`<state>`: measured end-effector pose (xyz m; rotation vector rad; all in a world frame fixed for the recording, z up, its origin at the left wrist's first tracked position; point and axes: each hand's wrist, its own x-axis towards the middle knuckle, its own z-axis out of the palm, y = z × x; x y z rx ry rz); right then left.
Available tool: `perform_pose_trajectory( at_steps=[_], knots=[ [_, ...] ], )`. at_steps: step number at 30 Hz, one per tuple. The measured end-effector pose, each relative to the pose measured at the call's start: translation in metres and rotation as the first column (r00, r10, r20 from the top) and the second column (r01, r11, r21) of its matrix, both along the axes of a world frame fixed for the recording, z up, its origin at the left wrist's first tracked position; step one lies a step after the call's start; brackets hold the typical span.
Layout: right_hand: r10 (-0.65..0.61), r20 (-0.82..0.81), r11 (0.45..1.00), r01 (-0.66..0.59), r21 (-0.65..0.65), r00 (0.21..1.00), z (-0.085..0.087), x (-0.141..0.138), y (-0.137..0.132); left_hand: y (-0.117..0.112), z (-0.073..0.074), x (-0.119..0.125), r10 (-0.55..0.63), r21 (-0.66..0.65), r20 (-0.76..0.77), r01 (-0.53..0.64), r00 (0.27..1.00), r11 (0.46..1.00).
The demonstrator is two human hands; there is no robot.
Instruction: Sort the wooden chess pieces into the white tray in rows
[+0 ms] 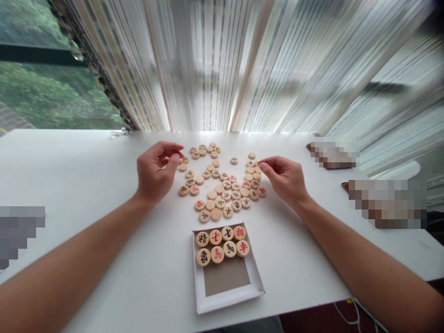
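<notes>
Many round wooden Chinese chess pieces (pixel 236 195) lie loosely spread on the white table, some showing red or black characters, others plain side up. My left hand (pixel 157 169) is at the left edge of the spread, fingers curled with thumb and forefinger apart, close beside a red-marked piece (pixel 184 160). On the right side, my right hand (pixel 286 178) has thumb and forefinger pinched at the edge of a piece (pixel 257 164), partly hidden by the fingertips. Nearer me, a shallow white box (pixel 231 300) holds two rows of pieces (pixel 217 254), characters up, at its far end.
The white table (pixel 104 259) ends in a front edge near me. Blurred-out objects lie at the right (pixel 385 203) and far right (pixel 335 152), with a grey one (pixel 21 231) at the left. A string curtain (pixel 208 64) hangs behind the table. White cables (pixel 357 314) run below.
</notes>
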<state>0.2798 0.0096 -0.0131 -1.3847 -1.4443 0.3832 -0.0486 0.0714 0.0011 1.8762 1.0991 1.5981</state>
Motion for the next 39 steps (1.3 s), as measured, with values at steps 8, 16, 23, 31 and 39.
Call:
perform_pose_trajectory(
  at_steps=[8,16,23,31,39],
  knots=[
    [-0.027,0.009,1.0,0.027,-0.013,1.0,-0.001,0.005,0.004,0.0,-0.01,-0.001,0.118,0.081,-0.186,-0.105,0.975,0.991],
    [0.023,-0.01,0.997,-0.024,-0.068,1.0,-0.005,-0.002,0.001,-0.007,-0.005,0.005,-0.003,0.15,-0.408,0.071,0.913,0.986],
    [0.061,-0.039,0.991,-0.065,-0.117,0.997,-0.006,-0.005,-0.001,-0.005,-0.007,0.004,-0.009,0.113,-0.423,0.063,0.906,0.992],
    [0.082,-0.049,0.985,-0.089,-0.149,0.995,-0.007,-0.005,-0.001,-0.002,-0.01,0.002,0.021,0.023,-0.38,-0.013,0.925,1.0],
    [0.074,-0.017,0.982,-0.076,-0.174,0.997,-0.007,-0.004,-0.002,-0.005,-0.009,0.006,0.009,-0.007,-0.366,-0.012,0.931,1.0]
  ],
)
